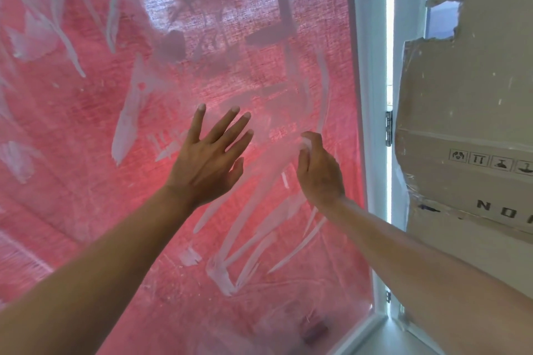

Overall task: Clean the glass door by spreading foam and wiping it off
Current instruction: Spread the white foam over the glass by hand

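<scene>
Left hand (209, 163) spread wide, fingertips (201, 108) on the foamy glass door (86, 138); beside it, right hand (318, 173) curls, seemingly smearing foam (306, 143).

Torn cardboard (461, 112) with handling symbols right of the hands, metal hinge (388, 128) between, red woven fabric (72, 130) behind the pane

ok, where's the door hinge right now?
Head view, right side: the hinge sits on the white door frame, in the gap between the foamed glass door and the torn cardboard, just right of the right hand.
</scene>
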{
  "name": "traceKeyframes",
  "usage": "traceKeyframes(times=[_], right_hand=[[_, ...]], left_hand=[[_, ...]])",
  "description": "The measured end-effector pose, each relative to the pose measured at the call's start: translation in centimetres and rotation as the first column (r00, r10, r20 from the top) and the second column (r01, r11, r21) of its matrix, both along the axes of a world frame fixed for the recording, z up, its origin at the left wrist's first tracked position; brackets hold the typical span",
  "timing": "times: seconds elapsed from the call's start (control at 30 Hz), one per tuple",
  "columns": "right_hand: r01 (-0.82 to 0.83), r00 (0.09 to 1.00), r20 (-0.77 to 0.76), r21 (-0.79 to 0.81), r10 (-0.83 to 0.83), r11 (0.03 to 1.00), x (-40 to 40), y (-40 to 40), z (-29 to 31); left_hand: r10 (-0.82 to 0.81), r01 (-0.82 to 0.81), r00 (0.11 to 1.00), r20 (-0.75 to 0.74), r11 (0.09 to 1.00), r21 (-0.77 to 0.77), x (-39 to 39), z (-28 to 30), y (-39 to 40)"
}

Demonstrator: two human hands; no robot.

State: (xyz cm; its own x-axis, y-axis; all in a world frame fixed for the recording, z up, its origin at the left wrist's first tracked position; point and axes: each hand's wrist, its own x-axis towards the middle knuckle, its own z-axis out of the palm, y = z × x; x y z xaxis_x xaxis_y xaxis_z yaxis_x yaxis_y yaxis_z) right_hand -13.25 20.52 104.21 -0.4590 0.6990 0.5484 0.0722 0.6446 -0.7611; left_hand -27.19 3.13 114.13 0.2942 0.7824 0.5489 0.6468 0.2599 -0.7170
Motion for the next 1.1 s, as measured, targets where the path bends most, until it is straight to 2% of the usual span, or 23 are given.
traceKeyframes(times=[0.13,0.3,0.47,0.6,0.83,0.97,1.1], right_hand=[[-0.05,0.998,0.029,-0.048,0.051,0.998,0.2,0.2,-0.7],[-0.232,0.968,0.136,0.142,0.213,0.962,-0.2,-2.3,-3.2],[-0.249,0.963,0.142,0.152,0.228,0.957,0.5,-1.1,-3.8],[-0.171,0.985,0.038,0.063,0.169,0.983,1.1,2.1,-1.3],[-0.039,0.978,-0.196,0.14,0.067,0.989,0.9,8.7,6.9],[-0.048,0.977,-0.193,0.205,0.088,0.978,0.5,11.3,11.1],[-0.05,0.983,-0.155,0.277,0.096,0.96,0.0,12.8,12.6]], left_hand=[[0.018,-0.018,1.0,0.002,1.0,-0.01,0.5,0.1,1.2],[0.031,-0.031,1.0,-0.001,0.999,-0.017,0.5,-0.3,1.6],[0.038,-0.038,0.999,-0.009,0.999,-0.009,0.9,-0.3,1.6],[0.064,-0.064,0.998,0.011,0.998,0.003,1.6,0.4,2.7],[0.093,-0.094,0.995,0.025,0.991,0.092,3.2,3.9,7.4],[0.103,-0.105,0.994,0.02,0.986,0.128,3.9,6.3,10.6],[0.133,-0.135,0.991,0.017,0.981,0.138,4.1,7.4,12.6]])
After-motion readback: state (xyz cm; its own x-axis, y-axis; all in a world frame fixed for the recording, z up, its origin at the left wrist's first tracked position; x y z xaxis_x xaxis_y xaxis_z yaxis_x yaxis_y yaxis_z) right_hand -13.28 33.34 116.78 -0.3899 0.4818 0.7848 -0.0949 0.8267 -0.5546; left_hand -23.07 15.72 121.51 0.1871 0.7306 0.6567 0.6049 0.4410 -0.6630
